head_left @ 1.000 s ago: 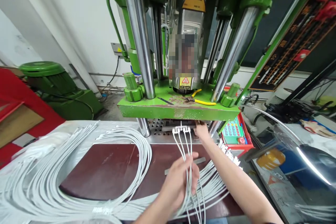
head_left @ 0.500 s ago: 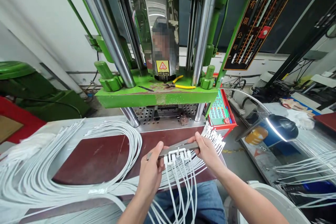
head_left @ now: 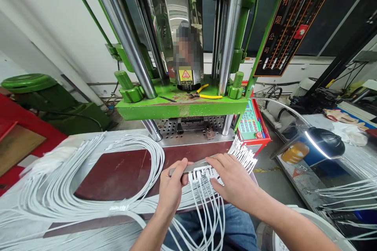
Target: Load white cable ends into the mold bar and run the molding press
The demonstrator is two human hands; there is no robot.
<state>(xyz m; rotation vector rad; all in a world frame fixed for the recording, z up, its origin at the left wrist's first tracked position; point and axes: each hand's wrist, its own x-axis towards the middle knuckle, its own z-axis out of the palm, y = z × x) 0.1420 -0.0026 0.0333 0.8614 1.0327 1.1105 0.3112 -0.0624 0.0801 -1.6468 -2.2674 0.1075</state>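
Note:
My left hand is closed on the left end of a flat grey metal bar, thumb on top. Along the bar's near side sits a white moulded plastic frame, with several white plugs and thin white cables hanging from it over my lap. My right hand covers the right part of the bar and frame. Its fingers lie over the bar's top, and its thumb presses by the plugs, so the rightmost plugs are partly hidden.
A green press stands ahead, with yellow-handled cutters on its plate. Bundled white cables curve over the brown board at left. A red control box, a lamp and a white bucket are to the right.
My right hand has shifted from pinching the bar's right end to lying over the bar and the white plugs. My left hand keeps its hold. The view has turned slightly.

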